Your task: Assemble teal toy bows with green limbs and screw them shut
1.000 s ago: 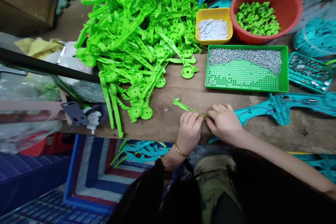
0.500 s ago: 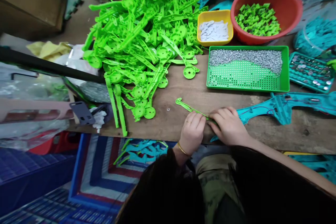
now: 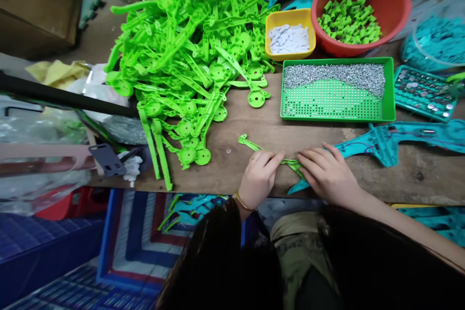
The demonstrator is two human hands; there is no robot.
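My left hand (image 3: 257, 178) is closed, fingers pinched on a long, thin green plastic part (image 3: 250, 143) low over the wooden table's front edge. The part's slim end with a small hole sticks out left of it. My right hand (image 3: 329, 173) is closed over the part's other end, its fingertips hiding some of it. Under and beside that hand lies a turquoise plastic half-shell (image 3: 387, 143) with thin wires and a small metal cylinder in it. The shell's pointed tip shows between the hands. Exactly how the green part meets the shell is hidden.
A heap of green plastic parts (image 3: 189, 43) covers the table's back left. Behind the hands stand a green tray (image 3: 337, 117) of screws, a yellow box (image 3: 269, 48) of white pieces and a red bowl (image 3: 399, 5) of small green pieces. A blue crate (image 3: 105, 252) sits below.
My hands have moved slightly apart, uncovering more of the green part between them. The whole view has shifted a little, so the table items appear slightly left and higher.
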